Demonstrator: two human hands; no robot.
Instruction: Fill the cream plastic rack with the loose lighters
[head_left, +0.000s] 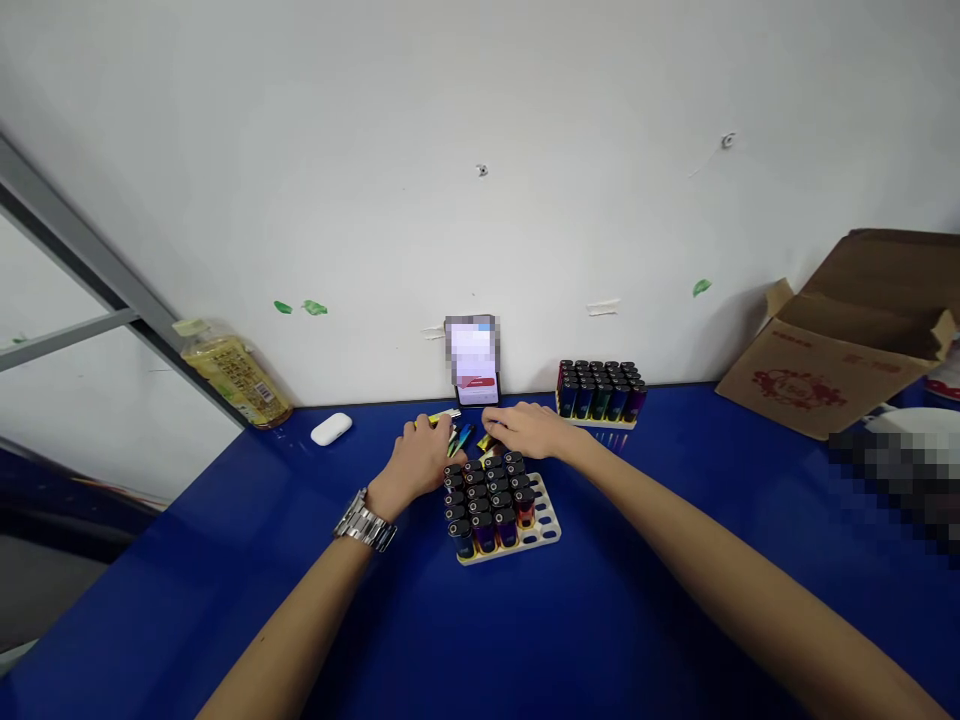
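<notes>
A white holed tray (551, 520) lies before me on the table, with several upright black-topped lighters (484, 530) in its left and middle holes; holes along its right side are bare. Behind the tray are loose lighters (465, 437) with shiny blue and dark bodies, partly hidden by my hands. My left hand (424, 455), a metal watch on its wrist, is curled over these loose lighters at the tray's left rear. A yellow lighter (435, 418) lies by its fingertips. My right hand (529, 428) has its fingers bent down at a gold-yellow lighter (487, 442) behind the tray.
A second tray (600, 424) full of upright lighters stands by the wall at right. A phone (475, 365) leans on the wall in the middle. A white case (331, 429) and a tilted yellow bottle (236, 378) are at left, an open cardboard box (817, 375) at right.
</notes>
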